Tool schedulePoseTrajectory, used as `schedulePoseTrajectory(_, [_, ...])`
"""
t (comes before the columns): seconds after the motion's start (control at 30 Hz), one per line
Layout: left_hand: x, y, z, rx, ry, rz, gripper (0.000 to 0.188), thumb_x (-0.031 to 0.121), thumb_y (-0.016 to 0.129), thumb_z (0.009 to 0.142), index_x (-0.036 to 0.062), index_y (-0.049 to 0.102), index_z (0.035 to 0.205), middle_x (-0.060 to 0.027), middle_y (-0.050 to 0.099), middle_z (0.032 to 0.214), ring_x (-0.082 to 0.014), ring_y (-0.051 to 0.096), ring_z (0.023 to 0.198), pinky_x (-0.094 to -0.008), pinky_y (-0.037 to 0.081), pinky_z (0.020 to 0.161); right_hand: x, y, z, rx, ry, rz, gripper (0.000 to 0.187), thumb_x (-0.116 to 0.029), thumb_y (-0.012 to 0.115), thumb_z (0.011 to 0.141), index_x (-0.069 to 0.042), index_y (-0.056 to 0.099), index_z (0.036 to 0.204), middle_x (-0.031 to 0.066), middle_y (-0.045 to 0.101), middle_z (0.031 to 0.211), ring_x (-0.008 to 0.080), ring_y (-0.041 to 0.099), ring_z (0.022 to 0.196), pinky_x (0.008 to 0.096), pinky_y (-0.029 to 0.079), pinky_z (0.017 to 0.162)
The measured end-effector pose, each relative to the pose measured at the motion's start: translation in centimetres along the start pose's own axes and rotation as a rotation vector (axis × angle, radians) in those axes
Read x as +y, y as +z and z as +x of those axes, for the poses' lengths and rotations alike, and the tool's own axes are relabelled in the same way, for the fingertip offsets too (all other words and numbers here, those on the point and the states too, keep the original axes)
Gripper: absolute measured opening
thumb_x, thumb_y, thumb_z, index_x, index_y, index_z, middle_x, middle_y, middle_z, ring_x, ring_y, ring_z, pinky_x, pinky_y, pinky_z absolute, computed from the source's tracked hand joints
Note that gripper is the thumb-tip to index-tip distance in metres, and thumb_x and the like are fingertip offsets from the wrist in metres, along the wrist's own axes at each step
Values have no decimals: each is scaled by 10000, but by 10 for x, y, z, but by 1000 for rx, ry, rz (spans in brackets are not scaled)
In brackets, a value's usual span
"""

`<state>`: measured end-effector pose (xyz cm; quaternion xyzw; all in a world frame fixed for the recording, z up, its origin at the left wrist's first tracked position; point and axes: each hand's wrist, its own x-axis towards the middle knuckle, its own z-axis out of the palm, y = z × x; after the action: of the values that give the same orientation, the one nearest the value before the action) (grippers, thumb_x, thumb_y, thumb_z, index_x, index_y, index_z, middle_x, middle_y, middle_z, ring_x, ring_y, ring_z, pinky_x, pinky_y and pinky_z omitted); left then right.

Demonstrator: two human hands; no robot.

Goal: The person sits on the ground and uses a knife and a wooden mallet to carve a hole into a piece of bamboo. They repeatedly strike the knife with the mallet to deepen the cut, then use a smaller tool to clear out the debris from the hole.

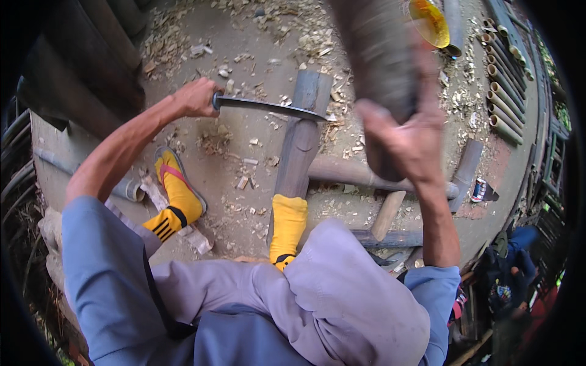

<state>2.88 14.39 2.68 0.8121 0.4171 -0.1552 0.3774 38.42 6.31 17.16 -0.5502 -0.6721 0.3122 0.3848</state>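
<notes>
My left hand is closed round the dark handle of a long machete. The blade reaches to the right, its tip end over a thick brown bamboo pole; whether it touches or sits in the wood I cannot tell. My right hand grips a thick grey-brown log-like piece, lifted near the camera and smeared by motion. My right foot in a yellow sock presses against the pole's near part. The left foot, in a yellow sock and red-strapped sandal, stands on the floor.
Another bamboo pole lies crosswise. Near it are a wooden wedge-like block and a small can. Wood chips litter the floor. Cut bamboo tubes lie in a row at right, below a yellow rounded object. Large dark tubes stand at left.
</notes>
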Motion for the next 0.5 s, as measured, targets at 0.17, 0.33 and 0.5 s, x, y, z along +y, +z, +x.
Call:
schedulePoseTrajectory(0.17, [3,-3,11,-45,45,32,252,196,657,597,-3,584,734,-180,568,588,-365,587,609,-433,469,610,31,26,-35,-50,225,-90,954,-242,764,716,-119,210,1482,250,479,1313,341,545,1139,405,439,998])
schedulePoseTrajectory(0.33, [5,-5,15,-67,49,5,264,204,655,594,-6,602,746,-182,577,605,-360,594,618,-432,472,621,41,5,-15,-575,366,-123,917,-340,759,705,-152,291,1471,239,505,1328,368,505,1214,433,406,1027])
schedulePoseTrajectory(0.5, [4,-3,3,-86,-25,9,283,197,654,588,-23,602,759,-180,565,604,-355,581,607,-431,463,614,-24,-20,56,8,-220,15,980,-475,715,745,-30,200,1451,187,556,1219,281,631,964,385,503,890])
